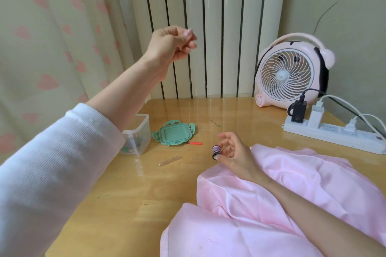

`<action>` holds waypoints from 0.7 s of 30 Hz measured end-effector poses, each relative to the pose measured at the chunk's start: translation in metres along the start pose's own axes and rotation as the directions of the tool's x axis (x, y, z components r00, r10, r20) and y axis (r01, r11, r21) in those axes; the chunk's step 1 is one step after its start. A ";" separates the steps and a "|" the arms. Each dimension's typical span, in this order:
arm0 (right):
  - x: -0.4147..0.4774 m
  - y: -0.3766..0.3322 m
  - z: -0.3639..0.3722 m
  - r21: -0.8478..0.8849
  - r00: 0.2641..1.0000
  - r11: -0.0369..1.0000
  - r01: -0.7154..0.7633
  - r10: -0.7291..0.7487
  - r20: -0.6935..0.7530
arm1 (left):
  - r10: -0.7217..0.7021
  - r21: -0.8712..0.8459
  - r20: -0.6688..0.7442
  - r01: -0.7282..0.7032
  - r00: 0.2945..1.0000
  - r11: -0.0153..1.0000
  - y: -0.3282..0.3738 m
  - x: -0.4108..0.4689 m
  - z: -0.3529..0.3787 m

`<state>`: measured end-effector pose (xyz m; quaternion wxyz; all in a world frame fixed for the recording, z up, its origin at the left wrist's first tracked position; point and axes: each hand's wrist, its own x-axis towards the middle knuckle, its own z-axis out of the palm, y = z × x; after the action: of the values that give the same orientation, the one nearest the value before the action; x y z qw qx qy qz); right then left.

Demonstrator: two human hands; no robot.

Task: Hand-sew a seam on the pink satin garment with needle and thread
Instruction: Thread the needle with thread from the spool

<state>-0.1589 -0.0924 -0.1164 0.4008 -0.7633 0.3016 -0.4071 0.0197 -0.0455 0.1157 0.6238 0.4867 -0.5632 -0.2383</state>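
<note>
My left hand [173, 45] is raised high above the table, its fingers curled and pinching the end of a thin pale thread [189, 94] that hangs down toward the table. Lower down, my right hand [234, 152] holds a small pink thread spool [216, 150] between thumb and fingers, just above the edge of the pink satin garment [261, 215]. The garment lies bunched over the near right part of the wooden table [125, 194]. A clear needle tube [169, 160] lies on the table left of the spool.
A clear plastic box [137, 135] with sewing bits stands at the left, its green lid [174, 133] beside it, and a red-handled tool [194, 143] lies next to the lid. A pink fan [292, 73] and a white power strip [334, 133] with plugs occupy the back right.
</note>
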 end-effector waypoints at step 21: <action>0.000 0.010 0.002 -0.211 0.986 0.977 -0.035 0.068 0.155 | -0.245 0.473 -0.209 0.317 0.947 0.822 -0.075 -0.050 -0.075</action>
<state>-0.1580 -0.0964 -0.1254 0.3526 -0.8233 0.3287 -0.2997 0.0966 -0.0088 0.0342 0.4716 0.7246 -0.4828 -0.1392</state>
